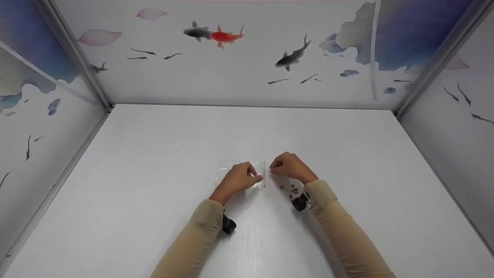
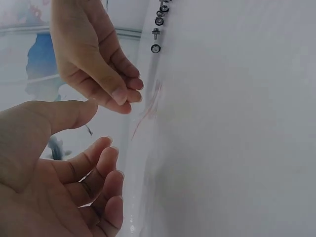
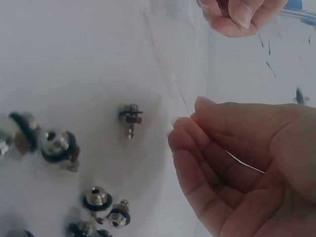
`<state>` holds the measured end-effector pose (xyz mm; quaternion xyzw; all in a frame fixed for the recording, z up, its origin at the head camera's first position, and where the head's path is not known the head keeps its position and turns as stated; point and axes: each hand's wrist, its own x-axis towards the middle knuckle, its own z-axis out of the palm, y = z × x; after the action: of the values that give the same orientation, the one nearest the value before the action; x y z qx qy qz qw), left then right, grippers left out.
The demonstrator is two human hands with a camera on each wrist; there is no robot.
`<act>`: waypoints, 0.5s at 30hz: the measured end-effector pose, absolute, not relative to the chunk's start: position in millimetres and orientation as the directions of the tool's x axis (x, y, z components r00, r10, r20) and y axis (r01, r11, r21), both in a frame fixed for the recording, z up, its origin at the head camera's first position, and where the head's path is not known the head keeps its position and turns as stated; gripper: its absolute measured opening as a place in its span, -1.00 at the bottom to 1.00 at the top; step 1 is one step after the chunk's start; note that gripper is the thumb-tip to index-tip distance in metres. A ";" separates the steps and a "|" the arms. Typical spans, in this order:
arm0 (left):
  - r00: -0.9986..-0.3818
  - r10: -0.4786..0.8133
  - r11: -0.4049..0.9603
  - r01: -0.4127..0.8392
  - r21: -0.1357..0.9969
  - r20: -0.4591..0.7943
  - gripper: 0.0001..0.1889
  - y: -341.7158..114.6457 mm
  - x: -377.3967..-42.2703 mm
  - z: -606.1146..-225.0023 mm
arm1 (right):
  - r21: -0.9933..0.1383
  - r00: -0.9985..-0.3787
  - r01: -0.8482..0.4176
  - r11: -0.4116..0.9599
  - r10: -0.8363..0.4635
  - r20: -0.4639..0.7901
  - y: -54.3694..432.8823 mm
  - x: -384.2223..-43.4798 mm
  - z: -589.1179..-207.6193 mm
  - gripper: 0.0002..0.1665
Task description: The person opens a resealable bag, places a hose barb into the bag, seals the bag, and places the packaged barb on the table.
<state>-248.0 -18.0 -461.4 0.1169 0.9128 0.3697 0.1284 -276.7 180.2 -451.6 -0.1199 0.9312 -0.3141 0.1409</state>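
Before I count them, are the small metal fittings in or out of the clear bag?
Out: the visible fittings lie loose on the white table, apart from the clear bag.

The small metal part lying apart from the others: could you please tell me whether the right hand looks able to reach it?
Probably yes: the small metal part lies on the white table near the right hand, with nothing visible between them. Whether that hand holds anything is unclear.

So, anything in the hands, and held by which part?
Left hand: nothing, thumb and fingers apart. Right hand: fingertips together near the clear bag; can't tell if they pinch anything.
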 end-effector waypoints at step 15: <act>-0.949 0.267 0.635 0.040 0.772 -0.170 -0.74 -13.8 -248.6 -481.3 | -0.640 -0.927 -0.060 0.766 -0.281 -0.250 169.1 -286.6 -463.2 -0.82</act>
<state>-248.6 -13.8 -481.3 0.0858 0.8940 0.4185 0.1353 -286.6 169.1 -463.2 -0.0921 0.9246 -0.3291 0.1681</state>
